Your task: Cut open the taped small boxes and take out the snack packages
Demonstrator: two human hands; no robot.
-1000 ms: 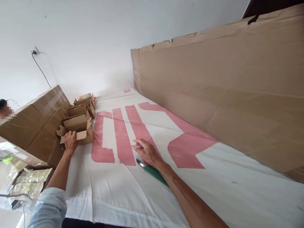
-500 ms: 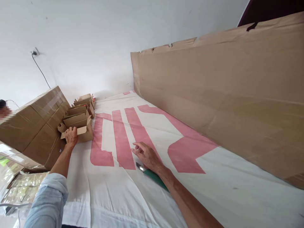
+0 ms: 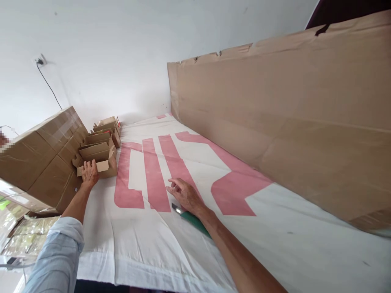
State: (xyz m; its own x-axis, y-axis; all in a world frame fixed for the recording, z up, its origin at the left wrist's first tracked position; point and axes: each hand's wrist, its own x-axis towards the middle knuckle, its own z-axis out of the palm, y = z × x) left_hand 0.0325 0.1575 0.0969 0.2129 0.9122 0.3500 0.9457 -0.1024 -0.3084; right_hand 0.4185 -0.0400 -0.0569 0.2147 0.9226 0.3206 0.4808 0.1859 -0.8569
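Observation:
My left hand (image 3: 89, 172) rests on the nearest small cardboard box (image 3: 105, 167) in a row of open folded boxes (image 3: 102, 138); its fingers curl over the box's front flap. My right hand (image 3: 185, 195) lies on the white cloth (image 3: 146, 240) with red shapes, fingers stretched out and holding nothing. A green-handled utility knife (image 3: 191, 218) lies on the cloth just under my right wrist.
A large taped cardboard carton (image 3: 39, 154) stands at the left edge. A big cardboard sheet (image 3: 275, 122) leans along the right side. Packets in clear wrapping (image 3: 27, 236) lie lower left. A wall socket with a black cable (image 3: 39, 62) is on the wall.
The view has shifted slightly. Both hands stay about where they were, the left on the nearest box, the right flat on the cloth.

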